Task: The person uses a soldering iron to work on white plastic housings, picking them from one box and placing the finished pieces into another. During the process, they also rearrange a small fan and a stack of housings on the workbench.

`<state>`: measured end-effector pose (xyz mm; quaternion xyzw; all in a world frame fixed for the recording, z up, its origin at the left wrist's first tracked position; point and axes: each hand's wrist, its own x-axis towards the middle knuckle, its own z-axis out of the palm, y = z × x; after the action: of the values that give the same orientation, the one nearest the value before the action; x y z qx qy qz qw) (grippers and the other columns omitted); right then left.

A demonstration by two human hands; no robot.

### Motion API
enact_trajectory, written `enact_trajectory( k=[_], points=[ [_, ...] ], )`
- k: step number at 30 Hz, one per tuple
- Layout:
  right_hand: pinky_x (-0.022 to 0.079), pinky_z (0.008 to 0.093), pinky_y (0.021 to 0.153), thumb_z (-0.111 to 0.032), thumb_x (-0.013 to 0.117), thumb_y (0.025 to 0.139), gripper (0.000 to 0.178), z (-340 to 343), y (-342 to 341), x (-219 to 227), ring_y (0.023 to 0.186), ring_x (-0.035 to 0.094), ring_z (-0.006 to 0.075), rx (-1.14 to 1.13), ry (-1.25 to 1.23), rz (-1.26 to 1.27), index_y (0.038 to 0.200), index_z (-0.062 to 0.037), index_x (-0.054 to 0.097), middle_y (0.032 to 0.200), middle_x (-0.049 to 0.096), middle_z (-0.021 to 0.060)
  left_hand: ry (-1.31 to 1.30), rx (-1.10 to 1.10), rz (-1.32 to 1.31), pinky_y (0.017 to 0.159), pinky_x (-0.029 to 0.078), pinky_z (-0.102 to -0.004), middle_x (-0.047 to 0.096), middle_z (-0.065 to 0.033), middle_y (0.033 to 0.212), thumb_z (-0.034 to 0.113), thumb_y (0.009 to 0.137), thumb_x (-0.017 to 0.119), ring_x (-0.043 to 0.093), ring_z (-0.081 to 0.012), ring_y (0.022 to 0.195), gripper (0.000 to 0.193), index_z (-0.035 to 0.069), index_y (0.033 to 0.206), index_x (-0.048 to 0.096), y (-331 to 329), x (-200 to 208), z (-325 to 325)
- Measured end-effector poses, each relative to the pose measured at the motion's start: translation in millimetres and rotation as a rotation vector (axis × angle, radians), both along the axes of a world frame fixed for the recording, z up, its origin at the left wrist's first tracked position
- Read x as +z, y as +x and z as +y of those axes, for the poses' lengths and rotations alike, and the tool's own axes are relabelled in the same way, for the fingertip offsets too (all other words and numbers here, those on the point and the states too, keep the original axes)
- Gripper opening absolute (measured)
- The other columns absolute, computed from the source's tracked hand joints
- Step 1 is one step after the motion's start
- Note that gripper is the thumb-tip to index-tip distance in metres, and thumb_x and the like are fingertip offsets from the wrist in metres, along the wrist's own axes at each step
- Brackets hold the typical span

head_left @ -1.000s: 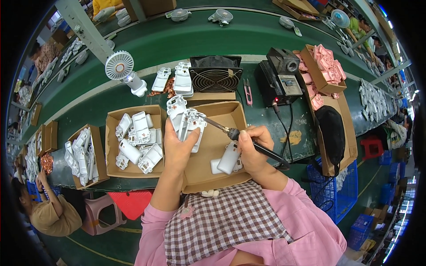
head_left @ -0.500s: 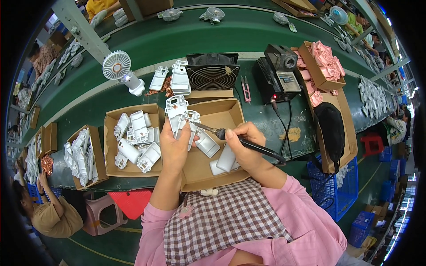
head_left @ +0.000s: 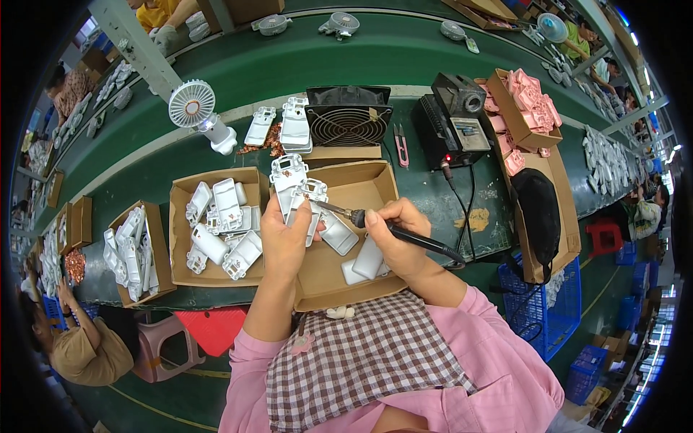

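Note:
My left hand (head_left: 283, 242) holds a white plastic housing part (head_left: 291, 184) upright over an open cardboard box (head_left: 368, 180). My right hand (head_left: 395, 237) grips a black-handled soldering iron (head_left: 361, 216), its metal tip pointing left and touching the white part near its lower edge. Several more white plastic pieces (head_left: 364, 256) lie in the box beneath my hands. The iron's cord runs off to the right toward a black soldering station (head_left: 451, 123).
A cardboard box of white housings (head_left: 220, 231) sits to the left, another (head_left: 133, 252) further left. A black extractor fan (head_left: 346, 123), a small white fan (head_left: 195, 108), red snips (head_left: 401, 144) and boxes of pink parts (head_left: 530, 108) stand on the green bench. A seated person (head_left: 79, 339) works lower left.
My left hand has shifted the white part slightly, and the soldering iron tip has come down and left to meet it. My right hand moved a little lower.

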<state>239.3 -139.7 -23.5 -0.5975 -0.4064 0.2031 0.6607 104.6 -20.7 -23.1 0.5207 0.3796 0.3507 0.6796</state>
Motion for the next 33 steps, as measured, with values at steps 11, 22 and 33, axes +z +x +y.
enact_trajectory(
  k=[11, 22, 33],
  points=[
    [0.046, 0.0206, 0.053, -0.008, 0.069, 0.086, 0.017, 0.7, -0.8, -0.5, 0.062, 0.057, 0.0047, -0.028, 0.107, 0.128, 0.081, 0.0004, 0.055, 0.07, 0.064, 0.006, -0.012, -0.015, 0.006, 0.045, 0.048, -0.0211, 0.064, -0.0086, 0.081, 0.009, 0.091, 0.055, 0.061, -0.0113, 0.057, 0.017, -0.002, 0.104, 0.054, -0.4, 0.2, 0.2],
    [0.046, 0.0201, 0.054, -0.009, 0.068, 0.087, 0.017, -0.2, 2.4, -1.2, 0.063, 0.057, 0.0051, -0.002, 0.052, 0.142, 0.081, 0.0004, 0.055, 0.071, 0.065, 0.0059, -0.029, -0.047, 0.042, 0.047, 0.048, -0.0213, 0.063, -0.0062, 0.077, 0.008, 0.092, 0.055, 0.061, -0.0101, 0.057, 0.012, 0.0, 0.1, 0.055, 0.6, 1.8, -1.8],
    [0.045, 0.0217, 0.055, -0.01, 0.07, 0.085, 0.018, 3.8, -1.5, -4.8, 0.063, 0.056, 0.0054, -0.057, -0.044, 0.108, 0.079, -0.0013, 0.056, 0.07, 0.064, 0.0047, -0.039, -0.034, 0.021, 0.044, 0.046, -0.0221, 0.061, -0.0036, 0.075, 0.009, 0.091, 0.057, 0.061, -0.0105, 0.057, 0.012, 0.002, 0.101, 0.055, -3.7, -5.3, 2.5]
  ],
)
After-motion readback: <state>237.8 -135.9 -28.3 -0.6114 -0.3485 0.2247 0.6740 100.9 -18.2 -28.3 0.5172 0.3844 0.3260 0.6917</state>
